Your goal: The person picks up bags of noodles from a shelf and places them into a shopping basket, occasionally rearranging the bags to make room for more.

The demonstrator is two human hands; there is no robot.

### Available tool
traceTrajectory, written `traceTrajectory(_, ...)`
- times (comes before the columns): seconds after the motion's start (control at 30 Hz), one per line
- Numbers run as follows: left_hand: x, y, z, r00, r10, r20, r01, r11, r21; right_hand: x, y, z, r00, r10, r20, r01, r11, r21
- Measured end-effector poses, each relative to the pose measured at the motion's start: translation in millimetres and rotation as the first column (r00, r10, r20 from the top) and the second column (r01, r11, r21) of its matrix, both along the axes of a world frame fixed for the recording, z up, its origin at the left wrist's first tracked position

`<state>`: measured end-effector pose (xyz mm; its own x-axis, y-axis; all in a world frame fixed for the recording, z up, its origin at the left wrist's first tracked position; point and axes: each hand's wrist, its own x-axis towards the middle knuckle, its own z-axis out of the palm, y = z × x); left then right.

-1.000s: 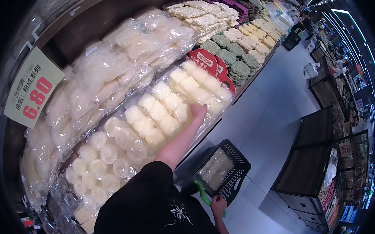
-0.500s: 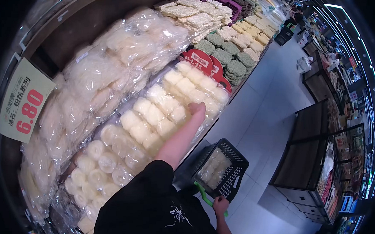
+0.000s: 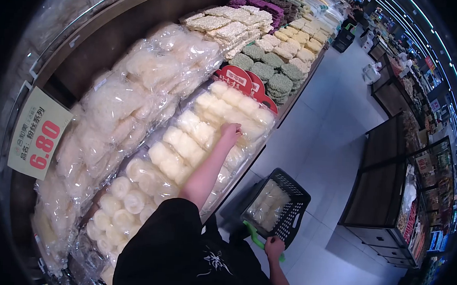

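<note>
My left hand (image 3: 230, 132) reaches up to the sloped shelf, and its fingers curl onto a clear pack of white noodle bundles (image 3: 238, 110) in the front row. More such packs (image 3: 179, 149) lie along my forearm. My right hand (image 3: 274, 245) is low at my side, closed around the green handle (image 3: 252, 235) of a black shopping basket (image 3: 293, 209). One clear bag of pale noodles (image 3: 268, 203) lies inside the basket.
Bags of fine white vermicelli (image 3: 134, 87) fill the upper row, beside a price card reading 6.80 (image 3: 39, 132). Red round labels (image 3: 241, 79), then green and yellow noodle nests (image 3: 277, 68), follow along the shelf. A grey floor aisle (image 3: 331, 121) runs past dark display stands (image 3: 384, 200).
My left hand has slid a little up the pack and its fingers have gone from flat to curled on the plastic. The basket and right hand have barely moved.
</note>
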<state>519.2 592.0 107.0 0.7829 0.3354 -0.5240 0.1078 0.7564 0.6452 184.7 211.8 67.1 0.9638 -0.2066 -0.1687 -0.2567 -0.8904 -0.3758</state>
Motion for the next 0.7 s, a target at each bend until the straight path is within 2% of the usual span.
traceTrajectory(0.03,-12,4,5,1.000,-0.003,-0.004,0.003,1.000,0.014,1,-2,0,1.000,0.023,-0.014,-0.023,1.000,-0.008)
traceTrajectory(0.1,-36,13,12,0.993,0.014,0.113,-0.005,0.997,-0.073,4,-6,-2,0.998,0.050,-0.031,-0.050,0.999,0.007)
traceTrajectory(0.23,-92,19,36,0.983,-0.035,0.183,0.037,0.999,-0.007,8,-10,0,0.990,0.124,-0.066,-0.121,0.991,0.048)
traceTrajectory(0.3,-127,9,63,0.970,-0.080,0.228,0.078,0.997,0.016,10,-12,-1,0.984,0.149,-0.095,-0.143,0.988,0.062)
traceTrajectory(0.37,-156,-1,66,0.951,-0.162,0.264,0.149,0.986,0.069,9,-15,-6,0.979,0.165,-0.124,-0.157,0.985,0.070)
traceTrajectory(0.47,-199,-32,97,0.958,-0.221,0.181,0.206,0.974,0.095,9,-15,-2,0.984,0.144,-0.108,-0.130,0.983,0.130)
traceTrajectory(0.53,-217,-52,103,0.909,-0.346,0.232,0.339,0.938,0.070,13,-15,-3,0.978,0.142,-0.150,-0.117,0.980,0.163)
traceTrajectory(0.57,-225,-62,106,0.912,-0.347,0.220,0.339,0.938,0.073,11,-16,-4,0.973,0.135,-0.187,-0.099,0.977,0.189)
traceTrajectory(0.6,-230,-74,109,0.865,-0.439,0.243,0.430,0.898,0.090,12,-20,-19,0.972,0.136,-0.193,-0.098,0.976,0.195)
traceTrajectory(0.63,-235,-87,111,0.808,-0.526,0.265,0.517,0.849,0.107,17,-24,-36,0.972,0.113,-0.204,0.016,0.842,0.539)
traceTrajectory(0.67,-241,-99,113,0.809,-0.529,0.256,0.520,0.847,0.105,17,-31,-48,0.971,0.089,-0.223,0.131,0.583,0.802)
traceTrajectory(0.7,-245,-113,115,0.768,-0.581,0.270,0.585,0.807,0.076,28,-33,-33,0.897,0.074,-0.436,0.376,0.391,0.840)
